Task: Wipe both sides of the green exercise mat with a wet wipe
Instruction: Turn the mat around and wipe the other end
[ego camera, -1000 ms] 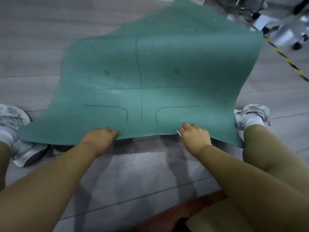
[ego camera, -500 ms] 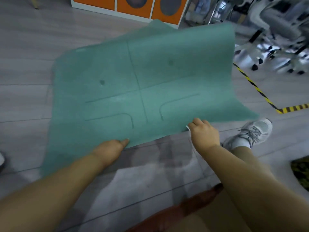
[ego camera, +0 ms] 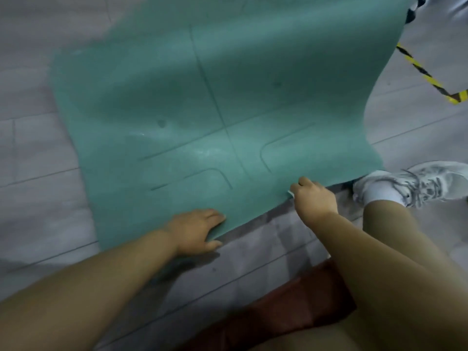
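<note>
Thin green rubber exercise mat point(ego camera: 202, 102) with embossed guide lines, lifted off the grey plank floor point(ego camera: 38, 160) ahead of both hands. Left hand point(ego camera: 195, 230) and right hand point(ego camera: 314, 198) each pinch its near edge; white sneaker point(ego camera: 415, 182) just right of the right hand.

Bare floor point(ego camera: 38, 153) left of mat point(ego camera: 202, 97) gives room; shoe point(ego camera: 410, 183) crowds its right corner, tape point(ego camera: 425, 74) beyond.

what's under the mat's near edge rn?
Grey floor and a shadow show below the lifted near edge of the green mat, held by the left hand and right hand. Farther under is covered.
</note>
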Available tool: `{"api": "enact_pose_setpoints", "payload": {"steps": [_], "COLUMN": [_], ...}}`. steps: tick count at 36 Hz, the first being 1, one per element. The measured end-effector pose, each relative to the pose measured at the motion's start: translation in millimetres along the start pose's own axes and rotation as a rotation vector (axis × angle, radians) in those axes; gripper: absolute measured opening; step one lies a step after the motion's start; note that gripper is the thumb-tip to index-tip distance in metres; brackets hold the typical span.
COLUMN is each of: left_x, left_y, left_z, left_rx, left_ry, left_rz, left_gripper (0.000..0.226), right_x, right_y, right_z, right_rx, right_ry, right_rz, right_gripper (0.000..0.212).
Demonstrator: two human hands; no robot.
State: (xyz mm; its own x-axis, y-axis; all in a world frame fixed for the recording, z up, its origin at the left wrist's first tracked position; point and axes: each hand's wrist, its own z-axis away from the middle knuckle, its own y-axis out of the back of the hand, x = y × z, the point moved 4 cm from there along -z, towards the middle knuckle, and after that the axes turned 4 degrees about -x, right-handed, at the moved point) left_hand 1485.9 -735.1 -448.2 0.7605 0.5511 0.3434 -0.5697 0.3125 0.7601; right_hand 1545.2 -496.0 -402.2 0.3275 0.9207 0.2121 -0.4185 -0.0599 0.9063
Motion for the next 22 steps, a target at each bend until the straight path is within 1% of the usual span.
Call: {"api": "enact_pose_setpoints", "payload": {"steps": [2,3,5,6,8,9,11,13,17,19,22], "left_x": [-5,-9,-18,-25,-39,-45,-55,-61,-65,-68,-75], "left_y": [-4,-7,-14,-18,-26,-29,-36,-41,-47,-48,-51], "left_z": [3,3,1,0,-1,0,2,4,5,6,10], "left_rx": [-0.069,-0.11,-0.19,-0.232,-0.285,-0.293,-0.299,-0.29,-0.217,-0.194,-0.158], "left_ry": [0.004,0.015,0.051,0.08,0.133,0.153,0.169,0.184,0.2,0.204,0.227], "left_rz": [0.043,0.059,0.046,0.019,-0.072,-0.123,-0.201,-0.238,-0.208,-0.191,-0.135], "left_gripper": [0.11,0.12,0.13,0.127,0.103,0.094,0.095,0.098,0.098,0.097,0.094], "right_x": [7,10,13,13,8,4,-3,-10,-20,-21,-18], "right_y": [-6,-10,-21,-27,-37,-41,-42,-39,-35,-35,-37], "right_z": [-6,-8,-9,-9,-9,-9,-13,-18,-28,-32,-40], "right_rx": [-0.005,-0.018,-0.076,-0.114,-0.186,-0.22,-0.246,-0.237,-0.264,-0.198,-0.03], "right_ry": [-0.022,-0.032,-0.051,-0.062,-0.076,-0.079,-0.081,-0.075,-0.089,-0.141,-0.223], "right_rz": [-0.03,-0.041,-0.06,-0.072,-0.112,-0.144,-0.225,-0.332,-0.696,-0.782,-0.705], "right_gripper": [0.023,0.024,0.027,0.028,0.029,0.029,0.027,0.027,0.025,0.02,0.021]}}
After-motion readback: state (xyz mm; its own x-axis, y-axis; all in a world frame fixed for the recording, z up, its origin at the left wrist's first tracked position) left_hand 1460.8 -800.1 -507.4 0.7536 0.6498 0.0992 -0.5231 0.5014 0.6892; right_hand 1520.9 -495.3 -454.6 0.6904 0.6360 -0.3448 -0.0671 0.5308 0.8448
